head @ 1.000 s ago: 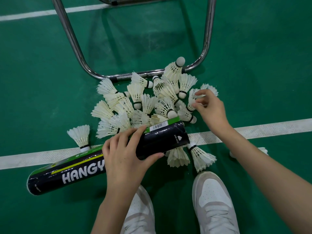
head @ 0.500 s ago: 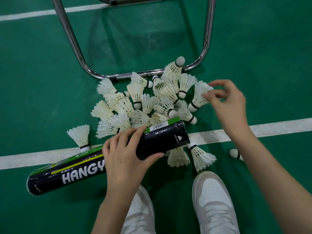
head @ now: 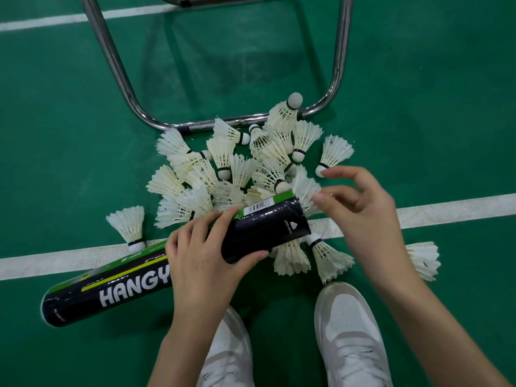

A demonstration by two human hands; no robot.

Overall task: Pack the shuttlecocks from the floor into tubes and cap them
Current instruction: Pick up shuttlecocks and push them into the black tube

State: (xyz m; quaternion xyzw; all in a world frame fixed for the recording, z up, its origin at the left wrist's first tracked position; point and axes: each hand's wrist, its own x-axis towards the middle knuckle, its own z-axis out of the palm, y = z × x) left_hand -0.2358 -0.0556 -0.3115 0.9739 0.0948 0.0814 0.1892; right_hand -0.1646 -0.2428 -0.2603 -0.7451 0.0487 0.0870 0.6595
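One shuttlecock (head: pixel 305 191), at pile's right edge a second ago, now carried to tube (head: pixel 173 261) mouth, feathers pinched by right hand (head: pixel 360 216). Tube gripped mid-length by left hand (head: pixel 203 261), held low over white line. Insertion judged imminent; pile (head: pixel 237 169) on green floor (head: pixel 69 121) mostly unpacked. Tube interior hidden; cork end of held shuttlecock obscured. No cap seen. One shuttlecock (head: pixel 423 259) half hidden behind right forearm.

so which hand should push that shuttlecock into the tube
Right. The right hand already pinches the shuttlecock at the tube's open end; the left hand grips the tube, steadying it.
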